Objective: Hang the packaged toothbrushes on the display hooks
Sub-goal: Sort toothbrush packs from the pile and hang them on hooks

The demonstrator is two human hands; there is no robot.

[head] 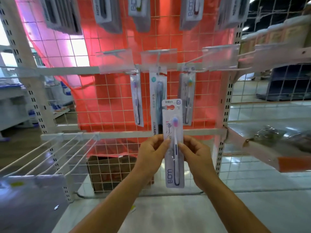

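Two hands are seen: the left hand [152, 153] and the right hand [196, 153]. One toothbrush pack [173, 143] is pinched by its sides between them and held upright, near the rack. The hole [170, 107] at the top should be lined up with a hook [232, 69] and slid on gently. Three packs are counted on the middle row: left [137, 100], middle [158, 101], right [186, 98].

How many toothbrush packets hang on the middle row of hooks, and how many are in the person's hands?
Clear-fronted white toothbrush packets hanging on middle-row hooks: 3
Pink-bristled toothbrush packet pinched between left hand and right hand: 1
Total: 4
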